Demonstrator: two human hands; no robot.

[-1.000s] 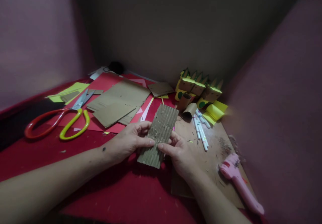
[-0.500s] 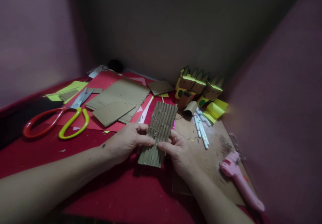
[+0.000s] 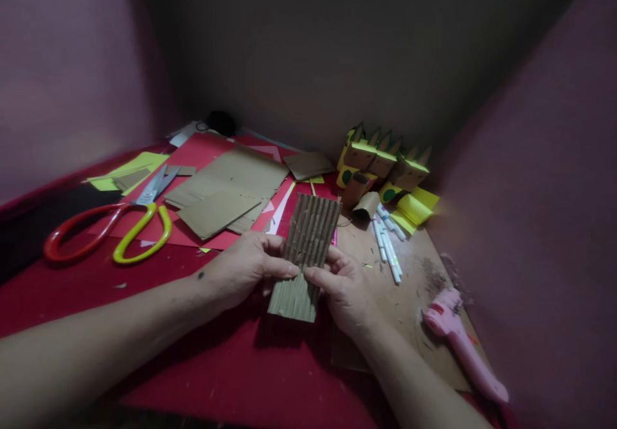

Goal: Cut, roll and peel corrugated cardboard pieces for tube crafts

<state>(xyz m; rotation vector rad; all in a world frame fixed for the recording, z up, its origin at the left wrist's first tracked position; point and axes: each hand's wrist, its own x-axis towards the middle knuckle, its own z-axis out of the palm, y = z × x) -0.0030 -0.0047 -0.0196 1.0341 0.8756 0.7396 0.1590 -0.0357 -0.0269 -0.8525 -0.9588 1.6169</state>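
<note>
A rectangular strip of corrugated cardboard (image 3: 313,226), its ridges running lengthwise, is held above the red table surface. My left hand (image 3: 258,262) pinches its left edge, thumb on the ridged face and fingers behind. My right hand (image 3: 342,284) grips the right edge the same way, so the two thumb tips nearly meet at the middle of the strip. A crease or bend shows at the thumbs, and the lower part looks lighter than the upper. The fingers behind the cardboard are partly hidden.
Scissors (image 3: 144,207) with red and yellow handles lie left, by flat cardboard pieces (image 3: 231,184) on red paper. A pink glue gun (image 3: 465,342) rests right on a brown board (image 3: 409,313), near white patterned sticks (image 3: 385,246). Yellow-and-brown cardboard figures (image 3: 380,162) stand behind.
The lower end of the cardboard strip has shifted slightly to the right. Both hands keep the same grip on it.
</note>
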